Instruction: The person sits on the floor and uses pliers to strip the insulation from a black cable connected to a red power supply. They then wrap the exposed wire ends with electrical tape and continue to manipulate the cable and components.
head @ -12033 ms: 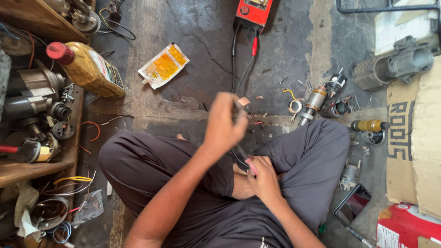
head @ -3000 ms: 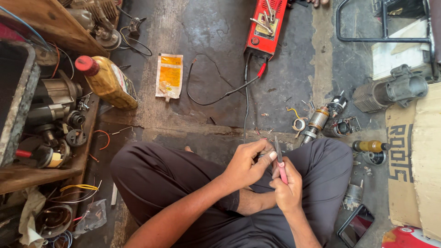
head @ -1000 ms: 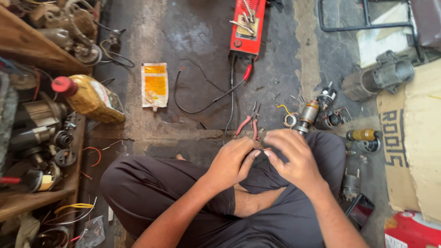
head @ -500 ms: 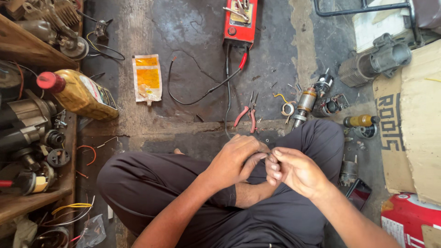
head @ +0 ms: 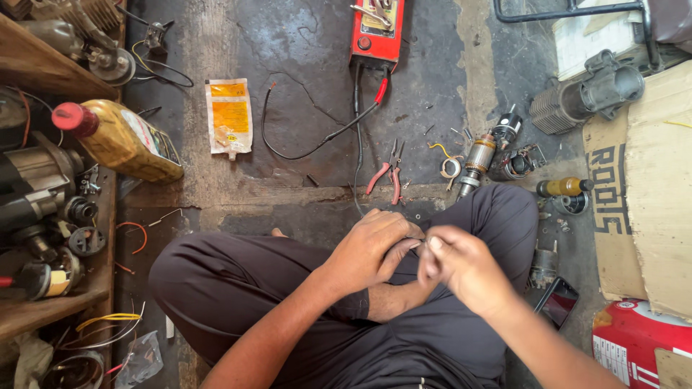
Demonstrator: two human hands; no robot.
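Note:
I sit cross-legged on the floor in dark trousers [head: 238, 288]. My left hand [head: 371, 248] is curled over my lap, its fingers closed toward the right. My right hand [head: 461, 263] meets it fingertip to fingertip, thumb and fingers pinched and slightly blurred. Whatever small thing lies between them is hidden by the fingers. Red-handled pliers [head: 386, 176] lie on the concrete just beyond my hands, held by neither hand.
A red tester box [head: 378, 29] with black and red leads sits at the far middle. A motor armature [head: 476, 158] and small parts lie to the right, with a phone [head: 555, 302], cardboard [head: 649, 187] and a red can [head: 634, 338]. An oil bottle [head: 119, 137], a yellow sachet [head: 229, 115] and motor parts are at left.
Three seconds ago my right hand held the red-handled pliers; they now lie on the floor. Both hands have drawn together over my lap, fingertips touching.

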